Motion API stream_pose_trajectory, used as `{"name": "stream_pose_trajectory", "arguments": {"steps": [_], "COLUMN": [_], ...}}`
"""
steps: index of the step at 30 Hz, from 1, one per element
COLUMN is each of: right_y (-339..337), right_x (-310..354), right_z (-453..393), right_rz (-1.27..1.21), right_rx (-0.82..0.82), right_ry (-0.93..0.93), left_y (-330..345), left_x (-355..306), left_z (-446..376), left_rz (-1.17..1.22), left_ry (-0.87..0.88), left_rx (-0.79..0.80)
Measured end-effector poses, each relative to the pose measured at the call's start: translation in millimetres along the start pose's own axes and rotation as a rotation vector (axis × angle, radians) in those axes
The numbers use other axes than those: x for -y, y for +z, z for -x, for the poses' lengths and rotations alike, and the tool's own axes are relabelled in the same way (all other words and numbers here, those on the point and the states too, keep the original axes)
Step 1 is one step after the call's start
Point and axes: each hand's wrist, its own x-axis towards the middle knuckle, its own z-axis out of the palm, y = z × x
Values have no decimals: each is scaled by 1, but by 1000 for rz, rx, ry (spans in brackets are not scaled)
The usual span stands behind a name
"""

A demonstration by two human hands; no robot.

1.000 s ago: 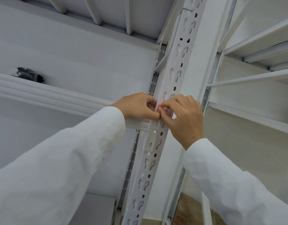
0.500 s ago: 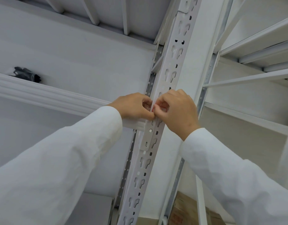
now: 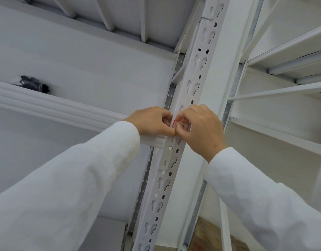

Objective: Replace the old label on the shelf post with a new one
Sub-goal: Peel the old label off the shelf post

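Label (image 3: 180,124), red-edged, was pinched against post (image 3: 196,84) by both hands (image 3: 152,122) (image 3: 201,127); more uncovered than previously, corner-picking likely under way.

Two hands: left hand (image 3: 152,121), right hand (image 3: 201,127); one shelf post (image 3: 190,84); one red-edged label (image 3: 180,125); one dark bundle (image 3: 33,84).

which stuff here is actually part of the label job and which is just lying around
Part of the job:
- red-edged label, on the post between both hands
- shelf post, white and slotted
- left hand and right hand, fingertips at the label

Just lying about:
- dark bundle on the left shelf, too small to identify
- cardboard box low on the right
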Motion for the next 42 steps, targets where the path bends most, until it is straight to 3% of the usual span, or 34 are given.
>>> {"name": "stream_pose_trajectory", "arguments": {"steps": [7, 16, 27, 34, 42], "right_y": [-6, -3, 8, 1, 6], "right_x": [-5, -7, -8, -13, -16], "right_z": [-8, -10, -8, -2, -5], "right_rz": [-110, 42, 333, -25, 30], "right_rx": [36, 91, -19, -32, -32], "right_ry": [39, -66, -212, -67, -134], "left_y": [-1, 0, 1, 1, 2], "left_x": [-1, 1, 2, 3, 2], "left_z": [1, 0, -2, -2, -1], "left_rz": [-23, -39, -41, -52, -60], "left_ry": [10, 18, 26, 27, 27], "left_rx": [2, -4, -7, -18, -31]}}
